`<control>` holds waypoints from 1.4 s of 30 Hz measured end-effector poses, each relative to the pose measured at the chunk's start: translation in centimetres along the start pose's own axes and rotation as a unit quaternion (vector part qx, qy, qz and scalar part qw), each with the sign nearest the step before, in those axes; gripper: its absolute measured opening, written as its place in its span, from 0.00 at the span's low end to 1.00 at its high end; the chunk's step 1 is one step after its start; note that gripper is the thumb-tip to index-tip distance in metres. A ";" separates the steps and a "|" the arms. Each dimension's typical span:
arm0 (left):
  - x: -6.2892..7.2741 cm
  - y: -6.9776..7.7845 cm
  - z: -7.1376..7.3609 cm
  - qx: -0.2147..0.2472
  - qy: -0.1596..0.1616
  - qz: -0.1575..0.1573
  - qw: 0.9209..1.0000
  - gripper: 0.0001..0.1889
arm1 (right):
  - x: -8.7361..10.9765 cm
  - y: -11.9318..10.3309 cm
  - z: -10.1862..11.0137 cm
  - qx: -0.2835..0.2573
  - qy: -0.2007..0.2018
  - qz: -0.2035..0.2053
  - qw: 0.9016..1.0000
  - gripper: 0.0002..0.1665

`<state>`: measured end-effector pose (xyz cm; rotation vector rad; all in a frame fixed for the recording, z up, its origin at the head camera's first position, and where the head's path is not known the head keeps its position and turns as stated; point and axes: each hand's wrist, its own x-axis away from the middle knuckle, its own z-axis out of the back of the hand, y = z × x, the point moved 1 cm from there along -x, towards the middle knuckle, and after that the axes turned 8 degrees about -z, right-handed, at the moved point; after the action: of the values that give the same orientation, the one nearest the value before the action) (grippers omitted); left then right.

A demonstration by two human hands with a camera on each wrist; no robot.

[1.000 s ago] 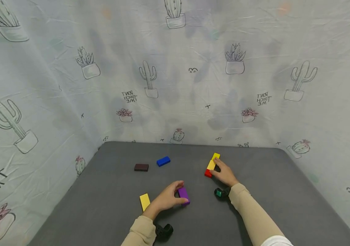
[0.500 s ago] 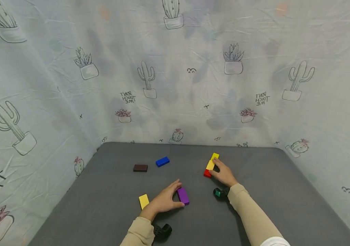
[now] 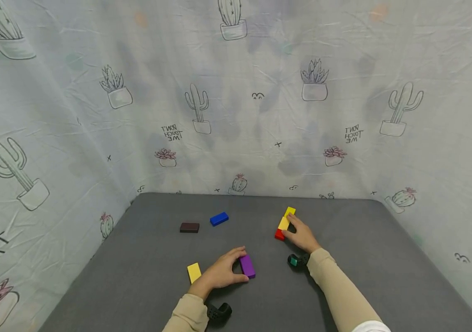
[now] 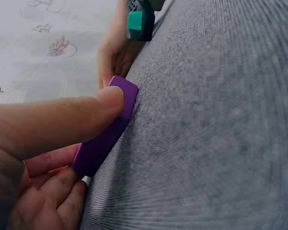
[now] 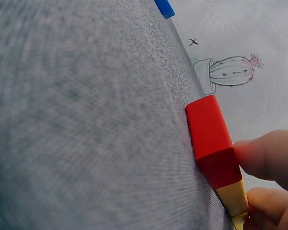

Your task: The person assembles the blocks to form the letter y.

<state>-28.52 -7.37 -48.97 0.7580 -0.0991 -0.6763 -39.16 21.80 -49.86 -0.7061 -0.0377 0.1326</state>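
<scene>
In the head view, my left hand (image 3: 221, 271) is around a purple block (image 3: 247, 266) lying on the grey table (image 3: 157, 295). In the left wrist view, its thumb lies on the purple block (image 4: 108, 134), with the fingers at the lower end. My right hand (image 3: 303, 235) pinches the middle yellow block (image 3: 283, 223) of a slanting row. A red block (image 3: 279, 234) forms the row's near end and another yellow block (image 3: 289, 211) its far end. In the right wrist view, a fingertip touches the red block (image 5: 211, 129); the yellow ones are mostly hidden.
A dark brown block (image 3: 189, 228) and a blue block (image 3: 219, 219) lie at the back left. Another yellow block (image 3: 194, 272) sits beside the left wrist, partly covered by it. A cactus-print curtain (image 3: 236, 115) hangs behind the table.
My left fingers straightened a little off the purple block, then bent back toward it. The right hand and its row of blocks have stayed in place.
</scene>
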 end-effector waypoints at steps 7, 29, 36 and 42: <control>0.0 -0.3 -0.1 0.012 0.016 -0.013 1.000 0.35 | 0.1 -0.2 0.1 0.001 0.001 0.007 1.000 0.40; 0.3 -0.7 0.0 0.094 0.047 0.015 0.994 0.32 | 0.1 -0.5 -0.2 0.007 0.005 0.007 1.000 0.41; 0.2 -0.7 0.0 0.091 0.055 0.008 0.994 0.32 | 0.2 -0.4 -0.4 0.006 0.005 0.003 1.000 0.41; -0.1 -0.2 0.2 0.095 0.073 0.005 0.993 0.34 | 0.4 -0.3 -0.3 -0.001 0.002 -0.001 1.000 0.40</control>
<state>-28.76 -7.57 -48.97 0.9871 -0.0335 -0.6058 -38.75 21.41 -49.94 -0.7075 -0.0336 0.1296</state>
